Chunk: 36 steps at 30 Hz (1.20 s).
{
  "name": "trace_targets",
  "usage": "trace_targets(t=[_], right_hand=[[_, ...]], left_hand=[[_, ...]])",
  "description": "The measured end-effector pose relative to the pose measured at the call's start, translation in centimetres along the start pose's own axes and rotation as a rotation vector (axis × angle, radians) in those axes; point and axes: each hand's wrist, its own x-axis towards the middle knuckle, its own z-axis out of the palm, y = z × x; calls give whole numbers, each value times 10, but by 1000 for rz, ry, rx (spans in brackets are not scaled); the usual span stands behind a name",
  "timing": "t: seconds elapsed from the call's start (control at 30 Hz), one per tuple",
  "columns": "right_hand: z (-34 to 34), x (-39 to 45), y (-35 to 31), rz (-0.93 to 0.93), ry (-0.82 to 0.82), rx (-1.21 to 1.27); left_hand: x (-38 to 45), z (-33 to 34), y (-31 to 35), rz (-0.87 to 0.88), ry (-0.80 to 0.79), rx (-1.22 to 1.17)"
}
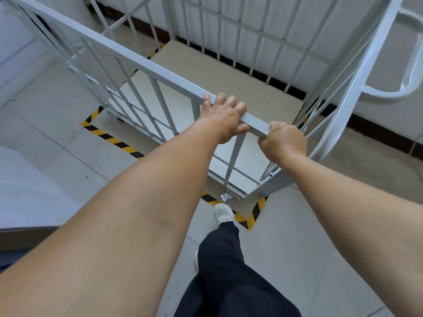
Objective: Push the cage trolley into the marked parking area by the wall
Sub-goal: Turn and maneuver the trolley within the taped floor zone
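Both hands on top rail: left hand (pixel 225 118) draped over it, fingers closed, right hand (pixel 282 143) fisted at its end | cage trolley (pixel 206 92) mostly inside hazard tape (pixel 109 138), near corner over the tape | risk: far side hits wall (pixel 286 30), skewed push jams castor | square painted steel bars, smooth tile

Pale grey tiled floor (pixel 286 236) with thin dark joints. White wall (pixel 320 30) from 12 to 2 o'clock, edged by a dark skirting board (pixel 375 136). Light grey panel (pixel 25 191) at 9 o'clock. Soft, even light, no hard shadows.
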Motion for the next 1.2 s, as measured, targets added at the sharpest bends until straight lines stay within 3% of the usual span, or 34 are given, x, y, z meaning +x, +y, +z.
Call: trace_targets(t=[1.2], right_hand=[[-1,10,16,16,54,32]], left_hand=[[16,-3,7,45,1,-36]])
